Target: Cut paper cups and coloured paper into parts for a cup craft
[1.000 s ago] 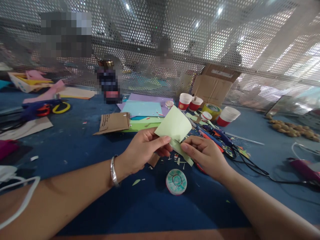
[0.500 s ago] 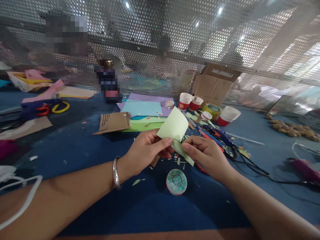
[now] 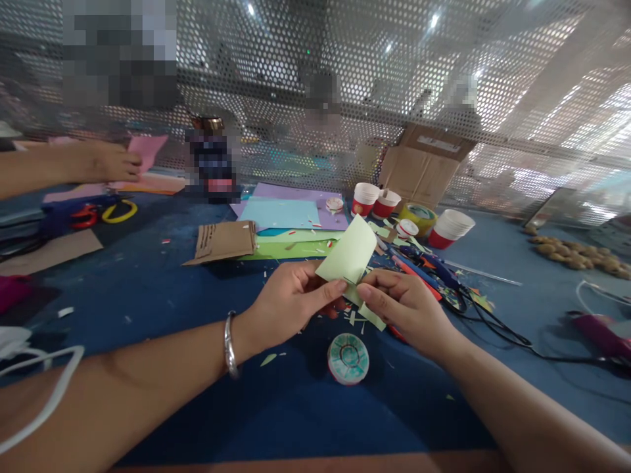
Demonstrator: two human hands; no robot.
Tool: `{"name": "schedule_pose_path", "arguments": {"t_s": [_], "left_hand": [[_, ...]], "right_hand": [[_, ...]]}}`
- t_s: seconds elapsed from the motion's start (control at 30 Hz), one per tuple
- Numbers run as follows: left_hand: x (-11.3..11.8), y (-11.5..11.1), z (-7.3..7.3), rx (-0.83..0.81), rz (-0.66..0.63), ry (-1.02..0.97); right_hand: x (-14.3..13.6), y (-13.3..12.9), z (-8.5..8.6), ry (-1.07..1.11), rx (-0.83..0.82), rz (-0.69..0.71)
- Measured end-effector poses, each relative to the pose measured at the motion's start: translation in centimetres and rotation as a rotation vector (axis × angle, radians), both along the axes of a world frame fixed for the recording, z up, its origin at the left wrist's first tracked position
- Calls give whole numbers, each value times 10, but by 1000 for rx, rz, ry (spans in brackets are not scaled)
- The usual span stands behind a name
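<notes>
A curled sheet of pale green paper (image 3: pixel 349 248) is held up over the table in both hands. My left hand (image 3: pixel 300 295), with a silver bangle at its wrist, pinches the sheet's lower left part between thumb and fingers. At the lower right, my right hand (image 3: pixel 399 302) pinches the narrow strip end (image 3: pixel 372 318) of the paper, its fingertips close to my left thumb. Below the hands lies a round disc (image 3: pixel 348 358) with a teal pattern and a reddish rim. Small paper scraps are scattered under the hands.
Coloured paper sheets (image 3: pixel 280 213) and folded cardboard (image 3: pixel 225 240) lie ahead. Paper cups (image 3: pixel 451 228), yellow tape (image 3: pixel 418 215) and a glue gun with its black cable (image 3: pixel 493 322) are on the right. At far left, another person's hand (image 3: pixel 111 162) holds pink paper (image 3: pixel 148 150) above scissors (image 3: pixel 119 210).
The green paper has shifted slightly right and down, its strip bent lower at my right fingertips. Another person's arm has come in at the left and lifted pink paper.
</notes>
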State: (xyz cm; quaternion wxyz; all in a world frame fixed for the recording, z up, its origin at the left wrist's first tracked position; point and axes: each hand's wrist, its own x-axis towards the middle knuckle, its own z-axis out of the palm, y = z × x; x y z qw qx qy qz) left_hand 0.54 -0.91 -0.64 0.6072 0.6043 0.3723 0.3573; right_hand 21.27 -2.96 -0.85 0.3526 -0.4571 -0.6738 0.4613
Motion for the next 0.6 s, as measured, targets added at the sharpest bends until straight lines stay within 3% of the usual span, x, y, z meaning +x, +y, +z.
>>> {"name": "schedule_pose_path", "arguments": {"t_s": [0.3, 0.6], "left_hand": [[5, -2, -1, -159, -20, -67], [3, -5, 2, -171, -20, -91]], "right_hand": [[0, -1, -1, -37, 13, -3], [0, -1, -1, -59, 23, -12]]}}
